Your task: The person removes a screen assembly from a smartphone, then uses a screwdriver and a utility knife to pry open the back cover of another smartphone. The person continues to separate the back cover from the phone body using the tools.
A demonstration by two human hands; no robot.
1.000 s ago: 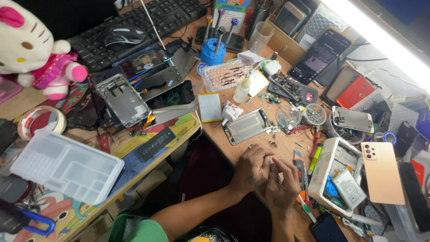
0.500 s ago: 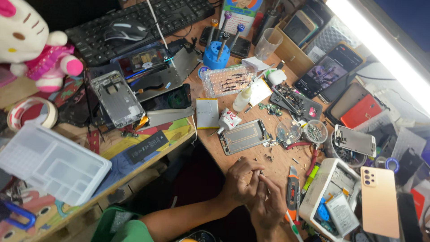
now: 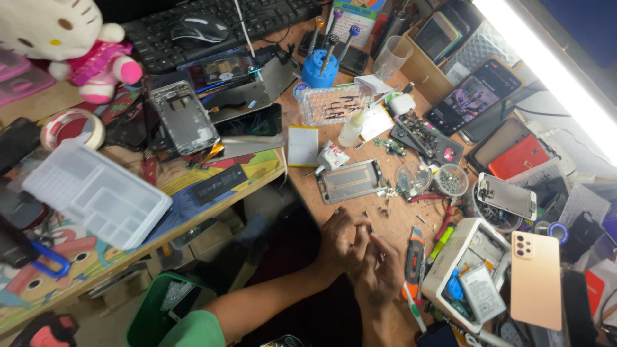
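Black keyboard [image 3: 218, 22], plush white cat toy [image 3: 58, 38], clear compartment box [image 3: 96, 193], gold phone [image 3: 535, 279], blue screwdriver stand [image 3: 319, 69].

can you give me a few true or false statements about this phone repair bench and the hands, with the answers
1. The two hands, left hand and right hand, are together at the desk edge. True.
2. The bare metal phone frame lies beyond the hands. True.
3. The orange utility knife is gripped in the right hand. False: it lies on the desk beside that hand.
4. The blue round screwdriver stand is empty. False: several screwdrivers stand in it.
5. The gold rectangular phone lies back up, cameras showing. True.
6. The white plush toy sits on the black keyboard. False: it sits beside it.
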